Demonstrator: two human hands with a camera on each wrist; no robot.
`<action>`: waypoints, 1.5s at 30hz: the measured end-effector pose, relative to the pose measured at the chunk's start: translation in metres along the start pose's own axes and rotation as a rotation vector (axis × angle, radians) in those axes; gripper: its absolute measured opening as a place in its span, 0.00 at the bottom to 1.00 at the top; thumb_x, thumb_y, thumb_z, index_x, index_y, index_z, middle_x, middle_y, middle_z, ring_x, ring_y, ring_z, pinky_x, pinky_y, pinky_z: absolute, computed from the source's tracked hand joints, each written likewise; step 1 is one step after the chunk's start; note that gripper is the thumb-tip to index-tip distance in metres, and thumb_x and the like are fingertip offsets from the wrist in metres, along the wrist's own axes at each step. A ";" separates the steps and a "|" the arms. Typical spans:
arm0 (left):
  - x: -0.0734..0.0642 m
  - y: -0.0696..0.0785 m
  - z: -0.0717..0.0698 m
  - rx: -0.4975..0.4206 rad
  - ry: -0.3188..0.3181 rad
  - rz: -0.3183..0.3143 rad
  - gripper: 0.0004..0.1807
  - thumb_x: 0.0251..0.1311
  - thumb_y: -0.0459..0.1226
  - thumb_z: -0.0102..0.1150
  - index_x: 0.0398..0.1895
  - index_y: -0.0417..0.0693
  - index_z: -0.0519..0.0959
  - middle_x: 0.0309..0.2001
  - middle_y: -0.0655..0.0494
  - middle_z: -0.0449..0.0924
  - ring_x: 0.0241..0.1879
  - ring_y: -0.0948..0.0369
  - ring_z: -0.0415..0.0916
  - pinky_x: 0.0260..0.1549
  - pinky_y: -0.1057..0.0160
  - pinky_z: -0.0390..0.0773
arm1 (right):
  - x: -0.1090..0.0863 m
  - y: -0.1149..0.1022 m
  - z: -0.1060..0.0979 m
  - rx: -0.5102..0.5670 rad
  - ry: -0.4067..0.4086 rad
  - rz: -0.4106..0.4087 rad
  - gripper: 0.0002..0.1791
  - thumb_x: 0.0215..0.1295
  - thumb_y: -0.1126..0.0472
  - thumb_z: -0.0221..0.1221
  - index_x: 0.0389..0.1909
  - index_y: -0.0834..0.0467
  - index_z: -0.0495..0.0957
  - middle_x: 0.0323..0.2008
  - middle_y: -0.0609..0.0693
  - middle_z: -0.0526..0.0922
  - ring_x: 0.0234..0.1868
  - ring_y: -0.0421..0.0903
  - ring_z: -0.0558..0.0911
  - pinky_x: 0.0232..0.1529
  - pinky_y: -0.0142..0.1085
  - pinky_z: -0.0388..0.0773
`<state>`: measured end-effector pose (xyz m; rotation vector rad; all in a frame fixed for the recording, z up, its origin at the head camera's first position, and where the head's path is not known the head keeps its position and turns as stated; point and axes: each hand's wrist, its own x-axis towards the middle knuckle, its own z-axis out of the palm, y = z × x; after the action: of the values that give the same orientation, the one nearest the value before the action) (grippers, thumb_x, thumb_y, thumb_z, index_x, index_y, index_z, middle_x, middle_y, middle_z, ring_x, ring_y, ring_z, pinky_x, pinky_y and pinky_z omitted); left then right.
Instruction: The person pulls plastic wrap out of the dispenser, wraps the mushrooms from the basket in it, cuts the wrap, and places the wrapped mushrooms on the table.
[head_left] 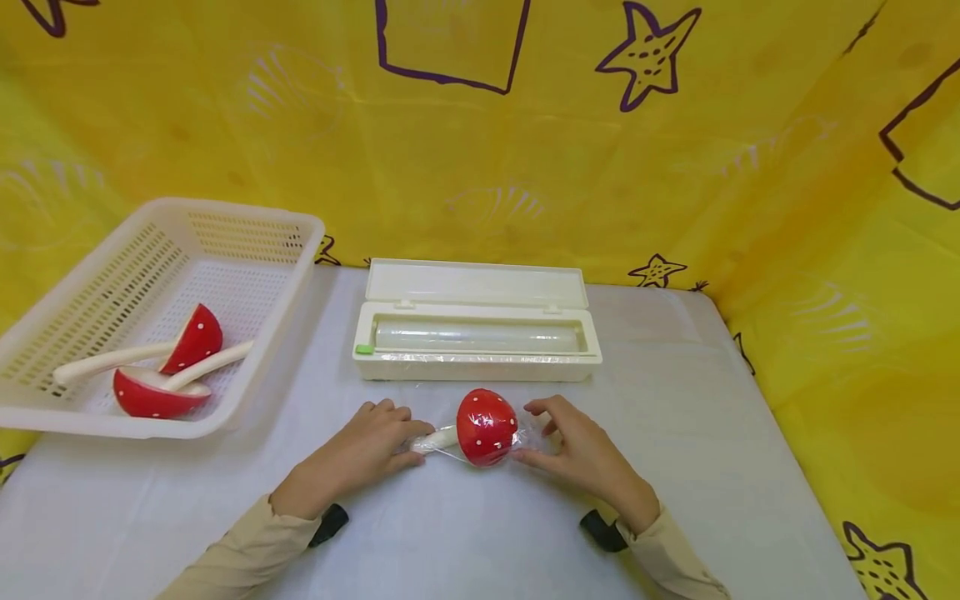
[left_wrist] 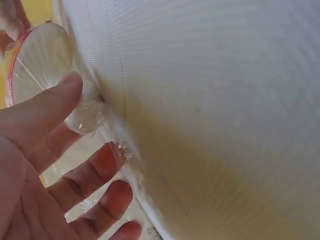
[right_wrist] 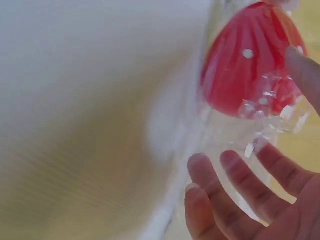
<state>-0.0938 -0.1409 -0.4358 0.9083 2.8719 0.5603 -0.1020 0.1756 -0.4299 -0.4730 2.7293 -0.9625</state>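
Note:
A red ladle with white dots and a pale handle lies bowl upward-facing red side on the table, wrapped in clear cling film. My left hand pinches the film-covered handle end between thumb and index finger, its other fingers spread loose. In the left wrist view, the ladle's pale hollow side shows under taut film. At the other end, my right hand holds its thumb and fingers apart around the loose film beside the bowl. Its fingertips are relaxed, with the thumb overlapping the red bowl in the right wrist view.
Behind the ladle stands a white cling film dispenser, lid raised, a roll inside and a green slider at its left. On the left, a white basket holds two similar ladles. Yellow patterned cloth hangs behind.

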 end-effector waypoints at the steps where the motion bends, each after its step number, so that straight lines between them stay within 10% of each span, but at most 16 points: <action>1: 0.000 0.000 -0.001 0.015 0.011 0.003 0.19 0.53 0.44 0.73 0.48 0.54 0.85 0.32 0.62 0.79 0.34 0.64 0.64 0.38 0.62 0.64 | 0.000 -0.001 -0.002 0.000 0.001 -0.007 0.37 0.50 0.40 0.73 0.59 0.51 0.73 0.53 0.46 0.80 0.46 0.43 0.79 0.39 0.34 0.79; 12: -0.006 -0.004 -0.014 -0.002 0.051 -0.032 0.17 0.57 0.45 0.70 0.48 0.49 0.83 0.36 0.60 0.82 0.39 0.61 0.73 0.41 0.58 0.70 | 0.011 -0.019 -0.019 0.010 0.025 -0.136 0.37 0.52 0.45 0.74 0.61 0.53 0.72 0.55 0.50 0.80 0.50 0.46 0.80 0.46 0.45 0.81; 30: -0.006 -0.044 -0.042 -0.137 0.528 -0.138 0.20 0.52 0.32 0.73 0.49 0.41 0.79 0.40 0.46 0.79 0.41 0.51 0.73 0.37 0.55 0.73 | 0.067 -0.074 -0.032 0.017 -0.027 -0.375 0.24 0.61 0.55 0.69 0.55 0.58 0.77 0.50 0.54 0.82 0.49 0.53 0.83 0.49 0.48 0.82; 45: 0.007 -0.068 -0.043 -0.372 0.409 -0.278 0.26 0.58 0.36 0.70 0.58 0.38 0.73 0.59 0.35 0.67 0.60 0.42 0.65 0.53 0.41 0.72 | 0.117 -0.110 -0.019 -0.021 -0.116 -0.488 0.19 0.64 0.56 0.66 0.52 0.60 0.79 0.48 0.53 0.85 0.43 0.45 0.83 0.49 0.39 0.81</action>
<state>-0.1439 -0.2019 -0.4206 0.3629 2.9882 1.3176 -0.1915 0.0632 -0.3554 -1.1968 2.5679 -0.9682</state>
